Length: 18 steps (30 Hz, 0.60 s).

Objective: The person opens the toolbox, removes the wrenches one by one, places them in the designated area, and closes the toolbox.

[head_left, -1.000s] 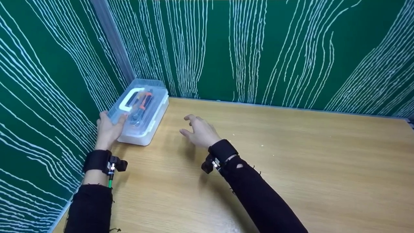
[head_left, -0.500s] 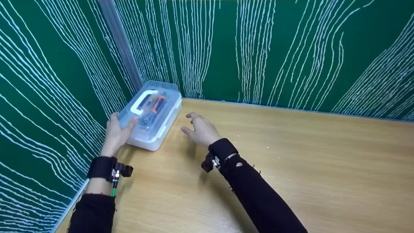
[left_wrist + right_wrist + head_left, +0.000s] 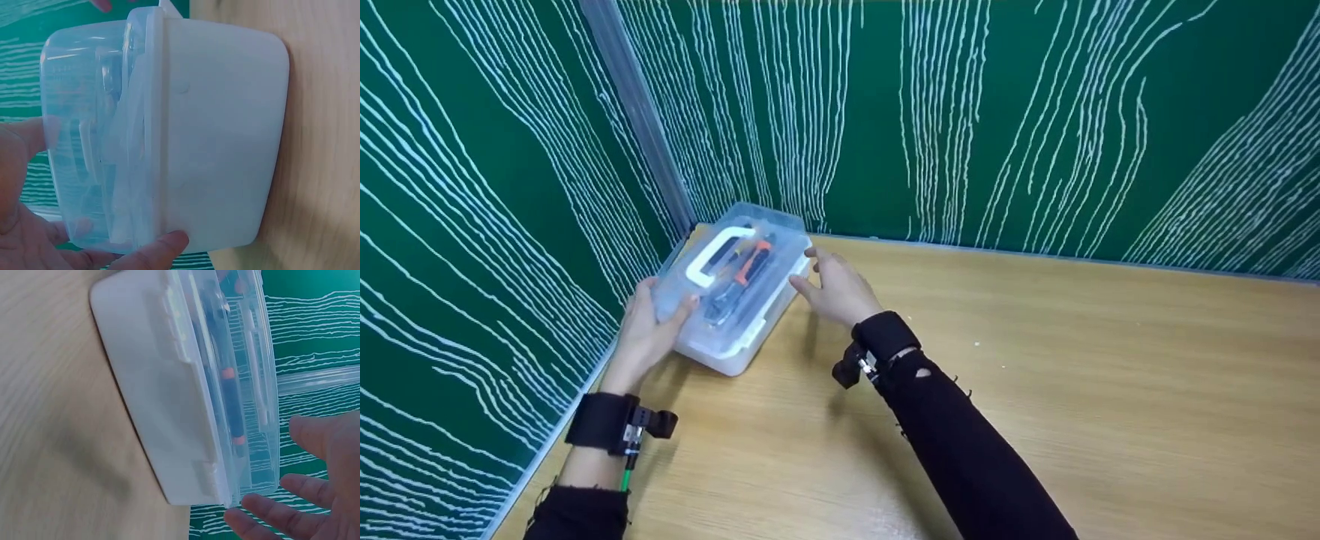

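Observation:
A clear-lidded plastic toolbox (image 3: 761, 319) with a white carrying handle (image 3: 701, 264) stands near the corner on the table. Through the lid, an orange-and-dark tool (image 3: 751, 264) shows, its kind unclear. My left hand (image 3: 649, 330) grips the box's near left end, thumb on the lid and fingers down the side. In the left wrist view one fingertip (image 3: 177, 241) presses the white body just below the lid. My right hand (image 3: 844, 289) is at the right long side, fingers loosely bent, fingertips by the lid's edge; whether they touch is unclear.
The wooden table (image 3: 1035, 390) bears a few tiny white specks (image 3: 976, 343). Green walls with white wavy lines (image 3: 877, 112) meet behind the box at a grey corner post (image 3: 641, 112). Both wrists wear black straps with small cameras (image 3: 662, 424).
My left hand has shifted the toolbox rightward and toward me, away from the left wall. My right hand has moved slightly, and the gap between it and the box has closed.

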Motion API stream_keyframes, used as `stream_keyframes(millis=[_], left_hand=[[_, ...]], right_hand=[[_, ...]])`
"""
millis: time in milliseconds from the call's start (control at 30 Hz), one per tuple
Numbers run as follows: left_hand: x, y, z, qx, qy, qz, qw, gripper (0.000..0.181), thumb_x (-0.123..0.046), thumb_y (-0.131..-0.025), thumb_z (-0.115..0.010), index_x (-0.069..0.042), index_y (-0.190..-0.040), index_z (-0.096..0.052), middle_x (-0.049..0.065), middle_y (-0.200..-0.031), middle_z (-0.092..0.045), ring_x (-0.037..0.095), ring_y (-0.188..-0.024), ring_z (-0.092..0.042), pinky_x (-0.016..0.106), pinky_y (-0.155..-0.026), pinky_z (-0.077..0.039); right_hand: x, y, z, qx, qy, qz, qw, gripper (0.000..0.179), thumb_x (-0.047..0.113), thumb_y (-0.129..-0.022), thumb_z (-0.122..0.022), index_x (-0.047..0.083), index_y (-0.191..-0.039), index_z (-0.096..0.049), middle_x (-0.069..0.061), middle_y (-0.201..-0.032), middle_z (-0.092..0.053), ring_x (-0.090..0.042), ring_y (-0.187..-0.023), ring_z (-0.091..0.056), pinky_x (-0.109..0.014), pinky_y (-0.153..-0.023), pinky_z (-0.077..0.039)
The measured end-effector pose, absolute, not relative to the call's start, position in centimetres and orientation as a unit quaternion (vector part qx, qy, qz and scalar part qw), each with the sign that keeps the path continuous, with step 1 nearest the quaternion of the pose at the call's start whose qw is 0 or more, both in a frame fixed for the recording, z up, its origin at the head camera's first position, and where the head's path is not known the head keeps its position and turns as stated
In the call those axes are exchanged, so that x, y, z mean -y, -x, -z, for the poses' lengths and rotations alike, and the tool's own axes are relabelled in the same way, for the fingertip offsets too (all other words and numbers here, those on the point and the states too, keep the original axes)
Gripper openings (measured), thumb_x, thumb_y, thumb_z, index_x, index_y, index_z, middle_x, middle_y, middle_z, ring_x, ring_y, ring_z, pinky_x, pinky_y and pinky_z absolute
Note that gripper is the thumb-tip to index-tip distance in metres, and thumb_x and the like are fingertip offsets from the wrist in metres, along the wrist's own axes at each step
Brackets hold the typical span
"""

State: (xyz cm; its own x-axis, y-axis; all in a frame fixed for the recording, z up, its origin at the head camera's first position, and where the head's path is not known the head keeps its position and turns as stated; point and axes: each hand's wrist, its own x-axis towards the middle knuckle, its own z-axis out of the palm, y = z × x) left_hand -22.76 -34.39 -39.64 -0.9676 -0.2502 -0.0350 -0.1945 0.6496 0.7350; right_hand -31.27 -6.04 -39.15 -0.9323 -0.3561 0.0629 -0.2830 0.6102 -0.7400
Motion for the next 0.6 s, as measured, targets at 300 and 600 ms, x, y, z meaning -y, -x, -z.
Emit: stream_keyframes(millis=[300, 600], left_hand=[[32.9, 21.6, 39.9, 0.902, -0.102, 0.418, 0.025, 0.092, -0.047, -0.109, -0.060, -0.004, -0.171, -0.007, 0.029, -0.177, -0.016, 0.048, -0.163, -0.021, 0.068, -0.132, -0.021], [32.0, 20.9, 40.0, 0.901, -0.101, 0.422, 0.014, 0.087, -0.045, -0.110, -0.058, -0.007, -0.171, -0.008, 0.028, -0.176, -0.018, 0.048, -0.163, -0.022, 0.067, -0.133, -0.021]], right_hand=[[5.1, 31.9, 39.5, -0.902, 0.160, 0.400, 0.030, 0.065, 0.042, -0.111, -0.059, 0.007, -0.162, -0.041, -0.017, -0.166, -0.048, -0.035, -0.152, -0.049, -0.052, -0.127, -0.042], [4.3, 32.9, 39.6, -0.907, 0.129, 0.399, 0.029, 0.071, 0.043, -0.111, -0.057, 0.007, -0.167, -0.032, -0.020, -0.171, -0.038, -0.037, -0.157, -0.042, -0.054, -0.129, -0.038]])
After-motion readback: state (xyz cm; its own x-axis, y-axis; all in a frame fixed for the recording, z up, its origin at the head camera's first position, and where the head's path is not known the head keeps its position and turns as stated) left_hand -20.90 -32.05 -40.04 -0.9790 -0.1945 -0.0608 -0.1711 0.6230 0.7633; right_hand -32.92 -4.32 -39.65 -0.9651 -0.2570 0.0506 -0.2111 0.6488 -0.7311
